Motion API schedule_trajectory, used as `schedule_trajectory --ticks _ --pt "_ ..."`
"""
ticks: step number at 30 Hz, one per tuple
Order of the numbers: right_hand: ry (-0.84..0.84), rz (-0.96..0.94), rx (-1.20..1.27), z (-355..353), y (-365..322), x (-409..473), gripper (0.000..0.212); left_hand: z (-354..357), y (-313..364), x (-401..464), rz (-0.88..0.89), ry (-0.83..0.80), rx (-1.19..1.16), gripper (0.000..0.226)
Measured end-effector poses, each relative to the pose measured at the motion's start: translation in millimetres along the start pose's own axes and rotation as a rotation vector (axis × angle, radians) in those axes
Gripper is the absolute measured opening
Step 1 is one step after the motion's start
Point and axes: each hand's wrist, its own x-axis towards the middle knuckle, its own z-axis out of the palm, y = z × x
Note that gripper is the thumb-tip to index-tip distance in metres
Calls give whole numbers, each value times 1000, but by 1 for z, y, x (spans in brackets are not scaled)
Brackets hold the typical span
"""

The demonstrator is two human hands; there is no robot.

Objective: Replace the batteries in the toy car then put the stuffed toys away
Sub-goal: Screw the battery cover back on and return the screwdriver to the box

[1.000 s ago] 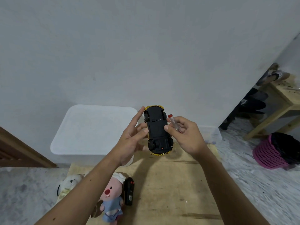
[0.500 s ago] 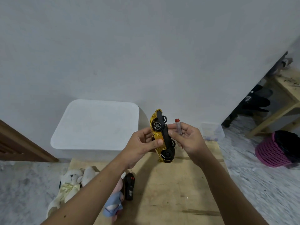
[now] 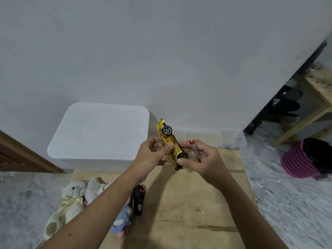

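Above the wooden board point(image 3: 197, 203), both hands gripped the toy car point(image 3: 171, 145): left hand point(image 3: 152, 157) round its body, right hand point(image 3: 201, 159) also holding a screwdriver point(image 3: 194, 149); battery swap apparently unfinished, stuffed toys point(image 3: 71, 200) not yet stored

Open board point(image 3: 188, 203) right of remote point(image 3: 138, 200); stuffed toys point(image 3: 75, 196) left.

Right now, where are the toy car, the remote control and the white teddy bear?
toy car point(image 3: 171, 146): head view, on its gold side panel.
remote control point(image 3: 138, 202): head view, on its black body.
white teddy bear point(image 3: 71, 200): head view, on its chest bow.
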Motion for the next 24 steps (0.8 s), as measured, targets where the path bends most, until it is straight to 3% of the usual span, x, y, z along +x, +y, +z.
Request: schedule_trajectory --ticks 5,11,14,20,24 --pt "64 83 120 -7 4 1 35 -10 -9 4 0 -64 -81 50" --pt "-17 127 244 -20 24 1 34 -16 -28 8 43 -92 -92 64" --pt "-45 124 294 -17 38 -1 21 -9 -36 8 38 -47 -70 72" --pt "-46 165 287 -11 63 -8 32 -5 -68 9 22 18 1 64" --pt "-75 190 313 -7 80 -8 66 -7 -93 13 12 18 31 72"
